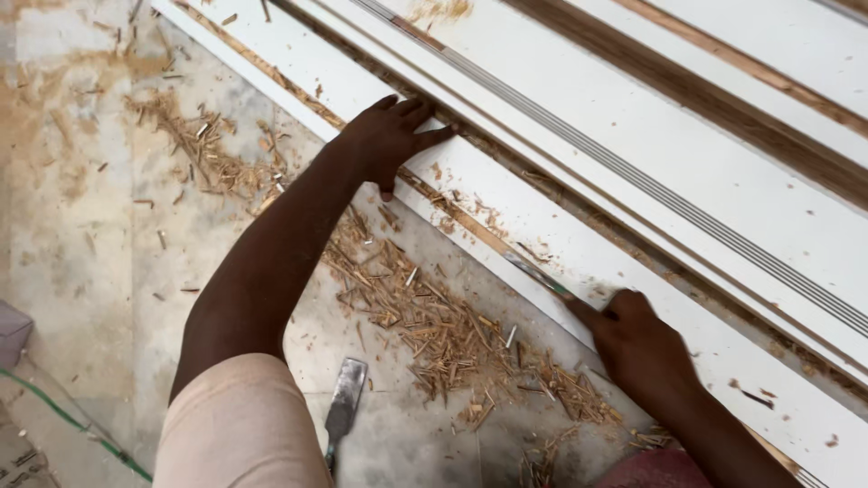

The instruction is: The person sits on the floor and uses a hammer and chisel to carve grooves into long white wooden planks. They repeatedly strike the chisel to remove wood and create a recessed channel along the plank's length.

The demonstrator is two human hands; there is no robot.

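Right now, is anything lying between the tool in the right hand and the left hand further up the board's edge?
Only loose wood chips lie along the board edge between the chisel blade held by the right hand and the left hand; nothing solid blocks it.

Boards (633, 136) lie stacked side by side, running diagonally from upper left to lower right. Left hand (391, 137) rests on the nearest board's (561, 244) edge, up the run. Right hand (644, 348) sits farther down the same edge, wrapped around a chisel (542, 276) whose blade points up along it. Wood chips (425, 316) lie on the floor (81, 235) just beside the board, between the arms. A second chisel (344, 402) lies on the floor nearer the person, below the chips.
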